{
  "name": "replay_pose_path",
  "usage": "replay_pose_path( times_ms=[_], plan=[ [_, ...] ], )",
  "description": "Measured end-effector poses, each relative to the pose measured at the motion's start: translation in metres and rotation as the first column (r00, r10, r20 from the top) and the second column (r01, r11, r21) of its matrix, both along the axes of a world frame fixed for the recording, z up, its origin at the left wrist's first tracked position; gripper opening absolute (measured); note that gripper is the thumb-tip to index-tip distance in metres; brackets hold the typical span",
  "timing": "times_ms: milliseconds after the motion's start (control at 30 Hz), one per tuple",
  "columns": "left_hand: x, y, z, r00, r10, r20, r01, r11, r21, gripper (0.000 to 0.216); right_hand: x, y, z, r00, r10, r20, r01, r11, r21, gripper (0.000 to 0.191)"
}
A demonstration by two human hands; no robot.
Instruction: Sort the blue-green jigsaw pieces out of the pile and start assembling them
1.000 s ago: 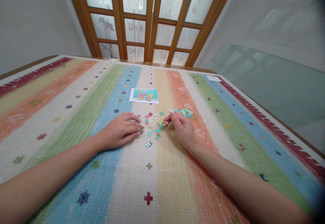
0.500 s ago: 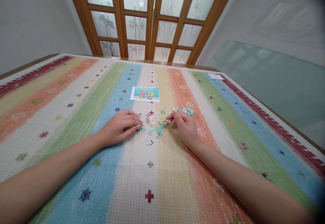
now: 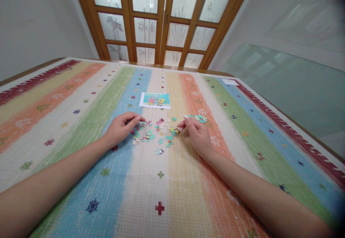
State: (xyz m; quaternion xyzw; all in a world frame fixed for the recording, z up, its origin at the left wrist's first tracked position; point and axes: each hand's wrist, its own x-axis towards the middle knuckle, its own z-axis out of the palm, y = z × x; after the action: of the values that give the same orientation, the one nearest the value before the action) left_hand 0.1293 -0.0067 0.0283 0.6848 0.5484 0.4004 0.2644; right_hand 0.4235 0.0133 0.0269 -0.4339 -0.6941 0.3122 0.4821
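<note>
Several small loose puzzle pieces (image 3: 159, 132) lie scattered on a striped mat (image 3: 172, 180). My left hand (image 3: 120, 127) rests at their left edge, fingers curled, with thumb and forefinger pinched near a piece; whether it grips one I cannot make out. My right hand (image 3: 196, 132) sits at the right side of the pieces, fingertips pinched on a small piece. A joined cluster of teal pieces (image 3: 198, 118) lies just beyond my right hand. A small reference picture (image 3: 155, 100) of cartoon figures lies flat farther back.
The mat covers a wooden floor. Wooden-framed frosted glass doors (image 3: 159, 18) stand behind it. A white label (image 3: 230, 81) sits at the mat's far right corner. A pale wall with a glass panel (image 3: 283, 83) runs along the right.
My left hand has pulled back to the left, uncovering more loose pieces that now lie where it rested. My right hand has barely moved.
</note>
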Motion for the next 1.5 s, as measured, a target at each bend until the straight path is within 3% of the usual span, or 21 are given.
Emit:
replay_pose_path(
  times_ms=[833, 1000, 1133, 1233, 1333, 1500],
  plan=[
    [0.000, -0.001, 0.000, 0.998, -0.036, -0.045, 0.037, 0.999, 0.021, 0.040, 0.002, 0.001, -0.001, 1.000, -0.004, 0.024, 0.004, 1.000, 0.004, 0.050],
    [0.000, -0.001, 0.000, 0.998, -0.044, -0.050, 0.045, 0.999, 0.014, 0.039, 0.000, 0.001, 0.001, 0.993, 0.012, 0.120, -0.024, 0.994, 0.103, 0.041],
    [0.001, -0.001, 0.001, 0.998, -0.042, -0.049, 0.043, 0.999, 0.017, 0.040, -0.004, -0.003, -0.003, 0.897, 0.048, 0.440, -0.163, 0.960, 0.228, 0.027],
    [0.002, -0.001, 0.002, 0.998, -0.036, -0.046, 0.037, 0.999, 0.020, 0.040, -0.008, -0.007, -0.006, 0.768, 0.047, 0.639, -0.258, 0.936, 0.241, 0.037],
    [0.003, -0.001, 0.002, 0.998, -0.042, -0.039, 0.043, 0.999, 0.018, 0.039, -0.010, -0.010, -0.008, 0.685, 0.042, 0.728, -0.302, 0.925, 0.232, 0.044],
    [0.002, -0.001, 0.001, 0.998, -0.045, -0.042, 0.047, 0.998, 0.029, 0.039, -0.009, -0.012, -0.004, 0.635, 0.084, 0.768, -0.368, 0.907, 0.205, 0.035]
  ],
)
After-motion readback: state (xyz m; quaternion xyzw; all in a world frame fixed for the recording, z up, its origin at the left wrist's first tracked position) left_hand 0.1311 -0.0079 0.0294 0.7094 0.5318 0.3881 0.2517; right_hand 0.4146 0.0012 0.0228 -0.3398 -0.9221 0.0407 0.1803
